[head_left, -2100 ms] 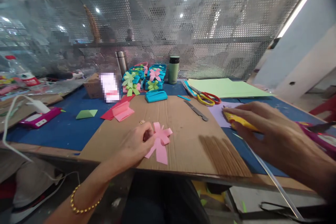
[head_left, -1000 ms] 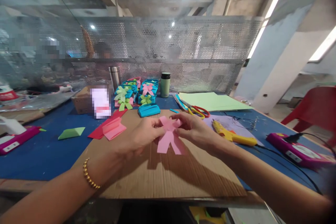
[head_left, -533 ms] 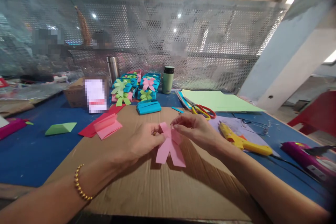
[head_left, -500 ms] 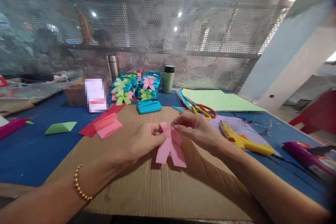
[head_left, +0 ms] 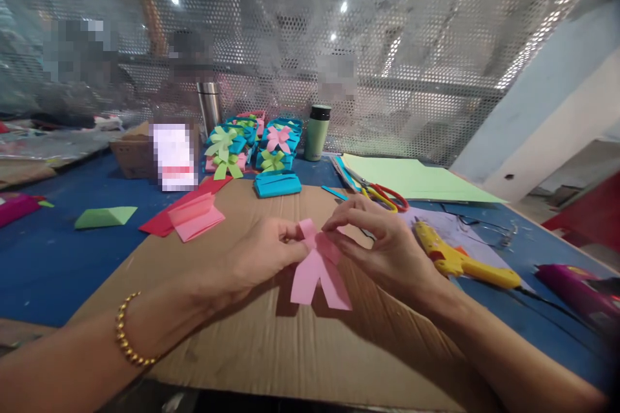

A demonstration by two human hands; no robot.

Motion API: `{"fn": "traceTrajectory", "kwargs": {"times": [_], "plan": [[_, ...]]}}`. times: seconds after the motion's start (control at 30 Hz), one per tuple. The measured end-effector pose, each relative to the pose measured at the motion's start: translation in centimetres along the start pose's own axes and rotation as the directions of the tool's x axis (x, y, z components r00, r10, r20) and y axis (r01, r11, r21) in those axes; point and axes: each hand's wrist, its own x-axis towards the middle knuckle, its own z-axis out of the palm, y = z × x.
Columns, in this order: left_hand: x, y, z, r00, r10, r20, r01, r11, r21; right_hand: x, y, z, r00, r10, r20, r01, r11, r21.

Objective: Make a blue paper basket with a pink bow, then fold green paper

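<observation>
A pink paper flower [head_left: 317, 271] with several cut petals is held just above the cardboard sheet [head_left: 232, 348]. My left hand [head_left: 274, 245] pinches its left side between thumb and fingers. At its upper right, the thumb and fingertips of my right hand [head_left: 371, 232] are closed on a petal, which looks curled. Two petals spread flat toward me. Beyond my hands lies a folded blue paper piece [head_left: 278, 184], and a thin blue paper strip [head_left: 334, 192] rests to its right.
Scissors [head_left: 387, 199] and a yellow glue gun [head_left: 460, 261] lie to the right, near green paper sheets [head_left: 426, 177]. Paper flowers on blue pieces [head_left: 278, 139] are stacked at the back beside a green tumbler [head_left: 318, 133] and a steel flask [head_left: 209, 106]. Folded pink paper [head_left: 197, 218] lies left.
The camera view has tilted down and shifted slightly. My right fingers have moved a little on the upper right petal, while my left hand keeps its pinch.
</observation>
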Motion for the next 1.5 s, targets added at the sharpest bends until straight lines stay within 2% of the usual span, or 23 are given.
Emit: {"fn": "traceTrajectory", "kwargs": {"times": [0.23,0.53,0.67,0.87,1.03,1.23,1.5], "plan": [[0.0,0.1,-0.1,0.998,0.025,0.055,-0.024,0.999,-0.023,-0.2,0.3,0.0,0.991,-0.127,0.029,0.13,0.981,-0.147],[0.3,-0.4,-0.3,0.999,0.02,0.033,-0.019,0.999,-0.026,-0.3,-0.1,0.1,0.983,-0.17,0.07,0.18,0.965,-0.193],[0.2,-0.4,-0.4,1.0,0.02,-0.003,-0.02,0.999,0.034,-0.2,-0.2,0.3,0.978,-0.199,0.07,0.21,0.952,-0.223],[0.5,-0.8,-0.6,0.998,0.055,0.007,-0.055,0.997,0.051,-0.3,-0.3,0.2,0.977,-0.198,0.08,0.211,0.954,-0.211],[0.5,-0.7,-0.4,0.998,0.06,0.015,-0.06,0.998,-0.001,-0.4,-0.5,0.0,0.981,-0.171,0.095,0.185,0.969,-0.166],[0.2,0.0,-0.4,0.998,0.061,-0.008,-0.061,0.998,0.027,-0.5,-0.7,-0.1,0.983,-0.182,0.016,0.182,0.974,-0.138],[0.7,-0.8,-0.7,0.997,0.081,-0.015,-0.08,0.996,0.039,-0.7,-0.6,-0.3,0.983,-0.157,0.095,0.171,0.971,-0.169]]}}
